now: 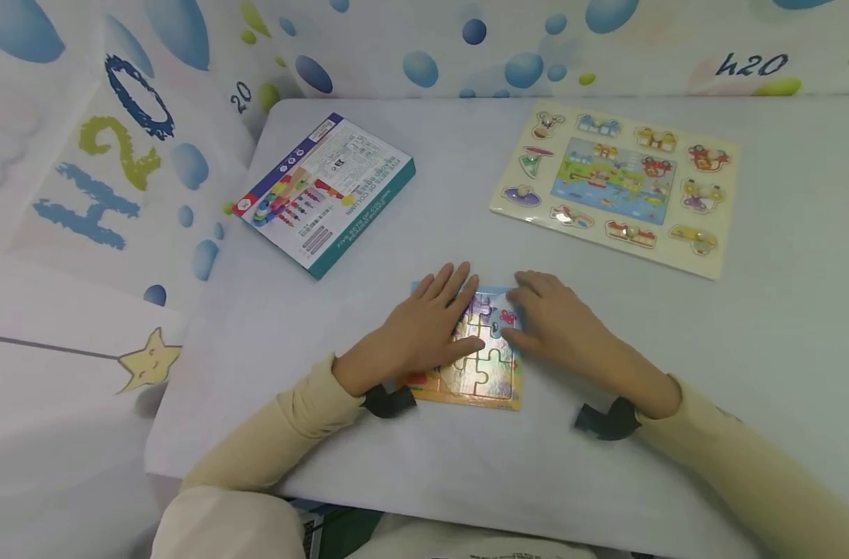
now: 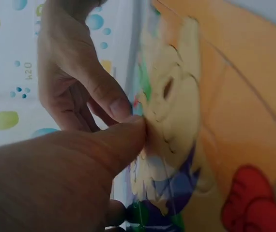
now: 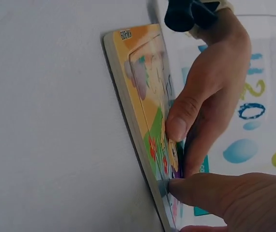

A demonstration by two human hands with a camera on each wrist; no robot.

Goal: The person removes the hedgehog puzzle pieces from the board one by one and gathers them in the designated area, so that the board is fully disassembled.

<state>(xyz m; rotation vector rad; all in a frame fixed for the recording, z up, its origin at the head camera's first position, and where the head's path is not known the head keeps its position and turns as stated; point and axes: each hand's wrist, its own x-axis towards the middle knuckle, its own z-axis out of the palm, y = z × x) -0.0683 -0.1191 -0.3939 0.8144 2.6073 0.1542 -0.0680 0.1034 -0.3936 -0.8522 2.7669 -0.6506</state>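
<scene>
A small jigsaw puzzle board (image 1: 496,380) with an orange lower border and a blue top edge lies flat on the table, its pieces sitting in the frame. My left hand (image 1: 424,330) spreads over the board's left side, fingers straight toward the top edge. Its thumb rests near the middle of the pieces, covering part of the picture. At the right edge, my right hand (image 1: 560,322) lies with extended fingers by the top right corner and its thumb on the pieces. In the right wrist view that thumb touches the board (image 3: 138,92) near its border.
A boxed toy (image 1: 334,194) with a teal side lies at the back left. Back right is a wooden knob puzzle (image 1: 522,213) with several picture pieces. The white tablecloth (image 1: 781,349) spreads beneath, with a bubble-patterned curtain (image 1: 369,46) behind.
</scene>
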